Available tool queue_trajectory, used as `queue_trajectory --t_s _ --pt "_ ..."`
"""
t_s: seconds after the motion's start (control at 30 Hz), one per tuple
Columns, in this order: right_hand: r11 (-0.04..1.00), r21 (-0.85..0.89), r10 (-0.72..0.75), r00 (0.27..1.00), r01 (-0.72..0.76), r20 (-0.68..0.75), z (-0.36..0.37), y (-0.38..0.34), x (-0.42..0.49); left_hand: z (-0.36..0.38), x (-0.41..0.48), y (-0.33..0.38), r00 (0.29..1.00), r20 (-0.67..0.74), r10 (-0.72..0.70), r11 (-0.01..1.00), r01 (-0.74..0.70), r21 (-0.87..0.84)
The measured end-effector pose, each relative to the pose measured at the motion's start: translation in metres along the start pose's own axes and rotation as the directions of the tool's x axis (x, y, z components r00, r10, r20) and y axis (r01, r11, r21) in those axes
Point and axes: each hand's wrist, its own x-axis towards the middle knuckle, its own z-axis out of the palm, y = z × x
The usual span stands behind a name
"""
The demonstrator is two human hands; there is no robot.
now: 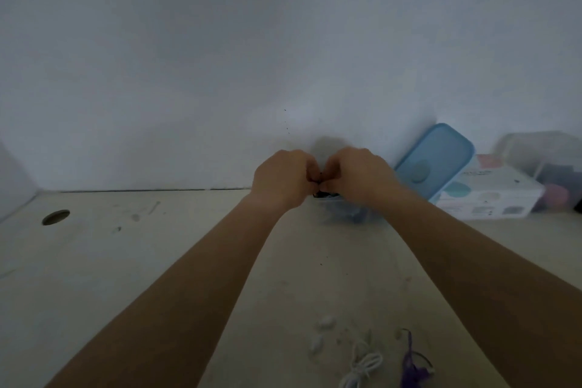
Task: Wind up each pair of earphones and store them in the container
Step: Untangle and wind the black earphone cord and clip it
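My left hand [283,178] and my right hand [359,175] meet at the far side of the table, fingers curled, both pinching a small bundle of dark earphones [319,187] between them. They hover just above a clear container [346,214] that is mostly hidden behind my right wrist. White earphones [362,365] lie loose on the table near the front edge, between my forearms. Purple earphones [411,362] lie right beside them.
A blue lid [436,157] leans against the wall at the right. Beside it stands a white printed box [491,195], then a clear bin [548,161] of coloured items. A round cable hole [55,217] is in the table at the left.
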Motion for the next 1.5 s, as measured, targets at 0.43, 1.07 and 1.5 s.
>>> queue_trajectory --t_s 0.43,1.07,1.5 --pt "0.987 0.158 -0.031 0.969 -0.008 0.244 -0.008 -0.005 -0.01 -0.011 -0.016 -0.008 0.985 0.156 0.074 0.997 -0.07 -0.031" --pt "0.994 0.076 -0.088 0.991 0.08 0.105 0.014 -0.002 -0.026 0.01 -0.02 -0.017 0.995 -0.087 0.039 0.994 -0.048 -0.103" --pt "0.988 0.133 -0.084 0.996 0.083 0.002 0.014 0.004 -0.022 0.023 -0.001 -0.026 1.0 -0.001 0.016 0.989 -0.016 -0.149"
